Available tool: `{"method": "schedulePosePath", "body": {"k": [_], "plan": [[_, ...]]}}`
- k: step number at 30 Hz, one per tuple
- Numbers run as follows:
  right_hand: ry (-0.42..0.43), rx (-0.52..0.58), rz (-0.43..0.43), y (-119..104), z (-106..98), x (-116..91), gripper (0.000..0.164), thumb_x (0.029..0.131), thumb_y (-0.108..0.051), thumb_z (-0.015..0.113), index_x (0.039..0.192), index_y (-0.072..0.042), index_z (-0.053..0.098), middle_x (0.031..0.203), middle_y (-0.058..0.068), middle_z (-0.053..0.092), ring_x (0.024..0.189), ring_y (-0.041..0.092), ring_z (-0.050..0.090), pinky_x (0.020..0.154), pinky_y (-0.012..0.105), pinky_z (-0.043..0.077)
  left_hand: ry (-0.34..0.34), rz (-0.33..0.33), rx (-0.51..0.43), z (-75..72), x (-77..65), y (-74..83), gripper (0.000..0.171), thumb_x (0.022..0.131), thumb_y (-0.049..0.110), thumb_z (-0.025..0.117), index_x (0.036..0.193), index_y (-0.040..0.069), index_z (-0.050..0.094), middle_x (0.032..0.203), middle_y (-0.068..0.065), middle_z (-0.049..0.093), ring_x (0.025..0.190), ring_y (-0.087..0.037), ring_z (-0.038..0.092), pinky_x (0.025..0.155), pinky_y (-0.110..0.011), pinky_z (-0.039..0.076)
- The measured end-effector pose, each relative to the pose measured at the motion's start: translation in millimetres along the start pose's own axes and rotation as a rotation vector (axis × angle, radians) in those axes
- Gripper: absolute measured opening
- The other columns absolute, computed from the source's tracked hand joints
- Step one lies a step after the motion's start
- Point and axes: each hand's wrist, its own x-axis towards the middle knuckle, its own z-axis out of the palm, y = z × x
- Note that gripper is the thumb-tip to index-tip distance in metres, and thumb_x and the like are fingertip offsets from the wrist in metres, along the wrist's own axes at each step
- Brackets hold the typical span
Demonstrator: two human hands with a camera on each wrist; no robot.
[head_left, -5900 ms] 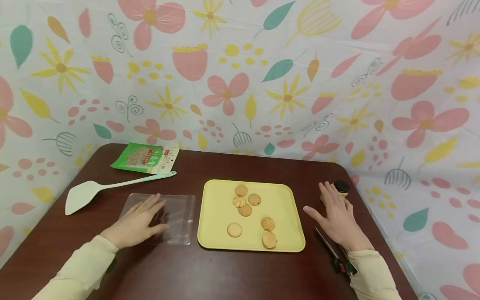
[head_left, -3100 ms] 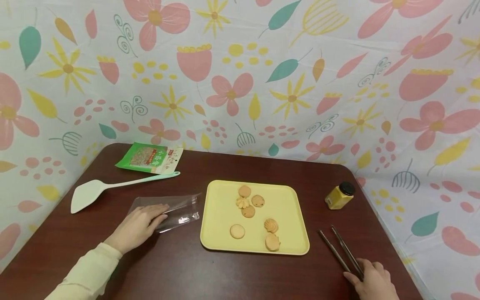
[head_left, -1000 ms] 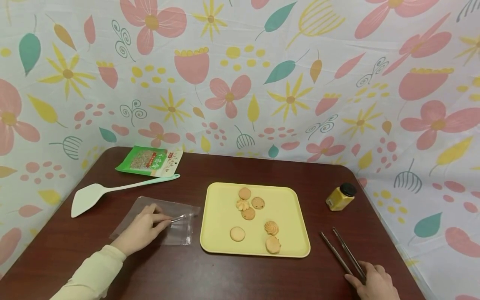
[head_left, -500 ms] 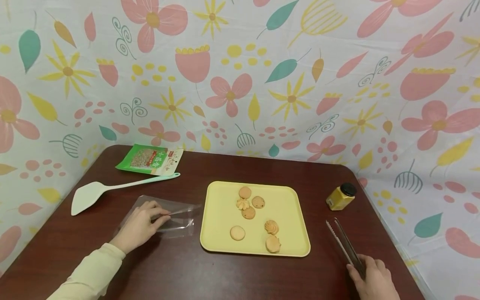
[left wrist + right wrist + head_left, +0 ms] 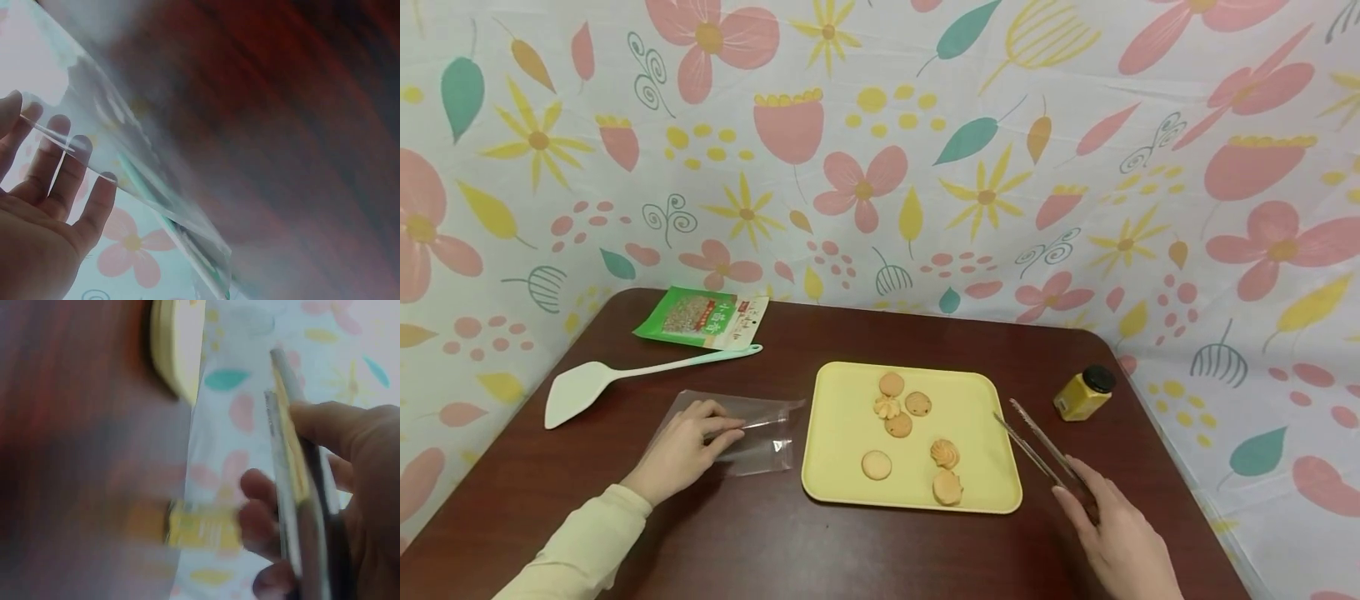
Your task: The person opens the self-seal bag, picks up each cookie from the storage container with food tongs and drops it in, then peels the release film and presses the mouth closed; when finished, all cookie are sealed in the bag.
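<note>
Right hand [image 5: 1116, 533]: it held the tongs [image 5: 1033, 451], with their two tips a little apart.
Tongs swing: we saw them turn left just then. Half a second before, they pointed away from us beside the tray [image 5: 838, 408]; now the tips reached its right edge.
What that meant: we thought the tongs were better placed to get at the cookies [image 5: 876, 465].
Cookies: all seven lay on the tray, to the left of the right hand. The tongs touched none.
Left hand [image 5: 681, 454]: it pinched the top of the clear bag [image 5: 760, 442], just as before.
Bag end: it stuck out right of the left hand, near the tray's left side.
Tray rim: it stood just ahead of the tongs. We could not tell if the tips touched it.
Jar [image 5: 1082, 396]: it stood beyond the right hand, near the worktop [image 5: 850, 558] edge.
Room: a wide strip of worktop showed between the hands.
</note>
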Motion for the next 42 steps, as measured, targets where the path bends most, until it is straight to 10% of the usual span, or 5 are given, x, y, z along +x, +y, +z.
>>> {"method": "schedulePosePath", "body": {"k": [6, 13, 20, 28, 42], "plan": [[0.168, 0.015, -0.257, -30, 5, 18, 0.051, 0.091, -0.04, 0.061, 0.136, -0.019, 0.049, 0.08, -0.011, 0.049, 0.058, 0.003, 0.045, 0.051, 0.029, 0.039, 0.028, 0.024, 0.014, -0.9, -0.3, -1.1, 0.018, 0.081, 0.018, 0.076, 0.098, 0.014, 0.076, 0.088, 0.009, 0.058, 0.08, -0.009, 0.053, 0.064, -0.028, 0.046], [0.083, 0.129, -0.506, -79, 10, 36, 0.059, 0.086, -0.01, 0.065, 0.139, -0.016, 0.04, 0.1, -0.004, 0.052, 0.065, 0.001, 0.047, 0.051, 0.019, 0.042, 0.026, 0.041, 0.023, -0.4, -0.3, 0.4, 0.021, 0.077, 0.014, 0.078, 0.098, 0.012, 0.076, 0.088, 0.007, 0.058, 0.08, -0.01, 0.052, 0.064, -0.029, 0.043], [0.119, 0.101, -0.774, -132, 33, 39, 0.057, 0.088, -0.029, 0.068, 0.14, -0.031, 0.045, 0.109, -0.014, 0.063, 0.078, 0.002, 0.061, 0.061, 0.026, 0.052, 0.042, 0.114, 0.036, 1.6, 3.2, 1.1, 0.024, 0.075, 0.011, 0.08, 0.098, 0.008, 0.076, 0.087, 0.006, 0.058, 0.078, -0.01, 0.051, 0.061, -0.026, 0.043], [0.107, 0.017, -0.836, -160, 58, 43, 0.039, 0.095, -0.043, 0.053, 0.128, -0.024, 0.06, 0.112, -0.01, 0.066, 0.083, 0.008, 0.066, 0.065, 0.031, 0.054, 0.053, 0.157, 0.055, 3.9, 5.3, -0.5, 0.025, 0.073, 0.013, 0.081, 0.098, 0.01, 0.076, 0.086, 0.006, 0.059, 0.076, -0.008, 0.05, 0.06, -0.025, 0.042], [0.137, -0.061, -0.91, -167, 69, 50, 0.03, 0.088, -0.028, 0.067, 0.118, -0.027, 0.067, 0.104, -0.016, 0.067, 0.076, 0.001, 0.065, 0.051, 0.028, 0.051, 0.057, 0.071, -0.042, -0.7, 1.1, 1.8, 0.018, 0.078, 0.012, 0.077, 0.095, 0.016, 0.077, 0.087, 0.011, 0.057, 0.078, -0.005, 0.05, 0.062, -0.025, 0.045]]}}
